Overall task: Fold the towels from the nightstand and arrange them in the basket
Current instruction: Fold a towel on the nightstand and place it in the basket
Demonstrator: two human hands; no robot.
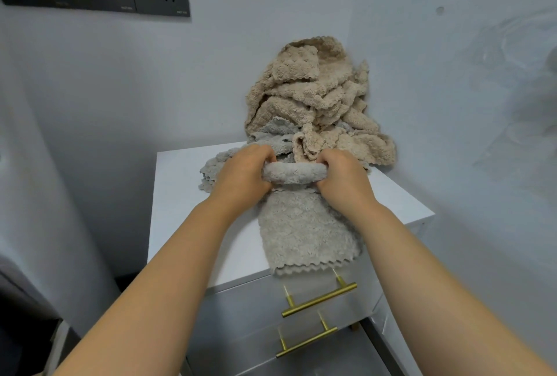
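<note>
The white nightstand (187, 213) fills the middle of the frame, set in a corner of the wall. On its far side, at upper centre, a loose pile of towels (316, 98) leans into that corner, not yet folded. No basket is in view.

In front of the pile, one beige towel (304, 231) lies flat. Its long axis runs down the frame from the hands to the nightstand's near edge, where its scalloped hem slightly overhangs the brass drawer handles (319, 300). A grey towel (211, 170) sticks out left of it, partly under the left wrist.

The towel's far end is turned over into a thick folded edge (295, 172), which lies crosswise, left to right. The left hand (241, 173) grips its left end and the right hand (340, 180) its right end, fingers curled round the cloth. Both hands are level and equally near.

The flat length lies below the hands in the frame, so the fold probably has to travel straight toward the near hem. Keeping both ends level should keep it square.
</note>
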